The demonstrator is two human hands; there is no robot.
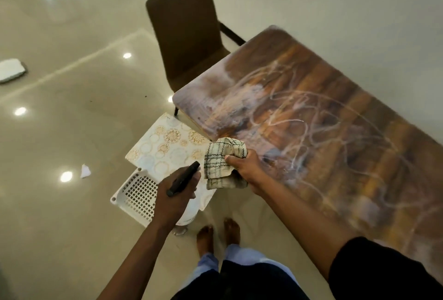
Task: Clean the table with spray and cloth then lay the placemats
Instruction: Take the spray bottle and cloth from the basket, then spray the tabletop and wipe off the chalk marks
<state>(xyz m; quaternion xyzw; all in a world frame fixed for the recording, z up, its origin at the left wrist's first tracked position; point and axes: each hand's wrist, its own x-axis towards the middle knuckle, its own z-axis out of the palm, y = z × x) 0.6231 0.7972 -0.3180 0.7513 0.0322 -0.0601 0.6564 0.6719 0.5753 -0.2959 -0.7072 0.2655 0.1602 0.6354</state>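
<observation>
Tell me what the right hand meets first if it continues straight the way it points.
Probably the table edge: the right hand, gripping the cloth, points up-left toward that near corner. Depth is unclear.

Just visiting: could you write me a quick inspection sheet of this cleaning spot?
Surface: brown wood-grain table, streaked with whitish smears.
Job's things: checked cream cloth at the table edge; floral cream placemat on a white perforated plastic stool.
Clutter: white scrap on the floor.
Grips: left hand holds a black spray head; right hand grips the cloth.
Cables: nothing seen.
Surroundings: brown upholstered chair, glossy beige tiles.
</observation>
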